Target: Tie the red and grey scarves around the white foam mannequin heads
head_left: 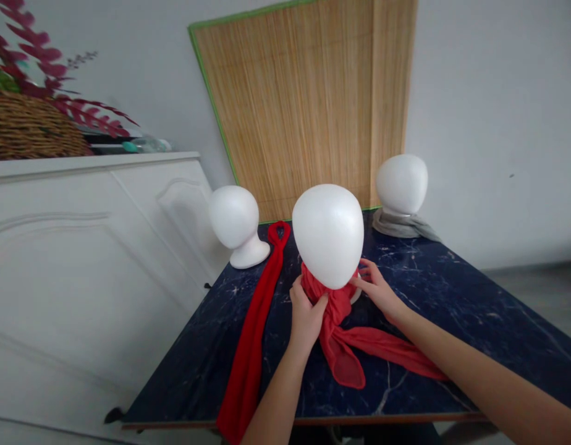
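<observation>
A white foam head (329,235) stands upright in the middle of the table. A coral-red scarf (336,309) is wrapped around its neck and knotted in front, with one end hanging down and the other stretched to the right over the tabletop. My left hand (308,309) grips the scarf at the neck's left, its thumb near the knot. On the right side of the neck, my right hand (376,287) touches the scarf with its fingers apart; part of them is behind the head.
A long bright red scarf (255,334) lies on the dark blue marbled table (197,352), left of centre. Other foam heads stand at back left (234,217) and back right (402,184), the latter with a grey scarf (399,225). A white cabinet (81,266) borders the left.
</observation>
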A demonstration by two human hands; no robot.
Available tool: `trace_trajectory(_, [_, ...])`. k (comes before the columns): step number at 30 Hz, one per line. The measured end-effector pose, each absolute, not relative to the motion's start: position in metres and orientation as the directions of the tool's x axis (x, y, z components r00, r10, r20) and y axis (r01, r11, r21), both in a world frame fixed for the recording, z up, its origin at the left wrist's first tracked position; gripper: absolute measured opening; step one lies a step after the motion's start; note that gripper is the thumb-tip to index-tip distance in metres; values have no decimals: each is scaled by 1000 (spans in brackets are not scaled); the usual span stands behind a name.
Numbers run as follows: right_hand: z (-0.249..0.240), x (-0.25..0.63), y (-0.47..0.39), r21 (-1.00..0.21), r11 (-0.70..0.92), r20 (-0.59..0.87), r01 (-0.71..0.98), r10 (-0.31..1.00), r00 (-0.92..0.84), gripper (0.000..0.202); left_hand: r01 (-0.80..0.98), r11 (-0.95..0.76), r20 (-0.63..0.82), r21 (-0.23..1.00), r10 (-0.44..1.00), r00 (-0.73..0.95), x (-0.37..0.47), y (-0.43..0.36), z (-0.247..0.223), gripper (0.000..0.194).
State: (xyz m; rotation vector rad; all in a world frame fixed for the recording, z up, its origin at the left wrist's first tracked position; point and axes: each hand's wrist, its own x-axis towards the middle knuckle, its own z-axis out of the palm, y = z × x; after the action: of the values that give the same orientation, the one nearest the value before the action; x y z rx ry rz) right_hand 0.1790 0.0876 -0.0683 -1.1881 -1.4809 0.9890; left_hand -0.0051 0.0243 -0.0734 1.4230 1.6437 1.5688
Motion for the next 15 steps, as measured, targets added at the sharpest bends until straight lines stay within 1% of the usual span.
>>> trace_trajectory(2, [-66,181,86,-978,72,65,195,997,-40,65,345,-155,284,926,887,-365,-6,25,-73,67])
trace_trajectory(4, [-64,180,84,-985,24,2,173,992,-125,54,342,-156,276,927,899,-340,-5,24,-70,69])
trace_trajectory(6, [-63,176,82,-982,46,5,183,976,-219,42,375,-159,286,913,906,-313,-3,22,-66,70])
trace_trajectory(8, [-62,173,82,-974,72,15,214,966,-258,32,420,-146,286,896,912,-293,-2,21,-61,70])
trace_trajectory(12, [-57,177,89,-963,63,-7,262,966,-257,15,516,-114,246,849,949,-195,-14,26,-51,68])
trace_trajectory(15, [-52,187,101,-943,85,3,321,969,-247,11,545,-100,186,832,977,-105,-35,30,-47,57])
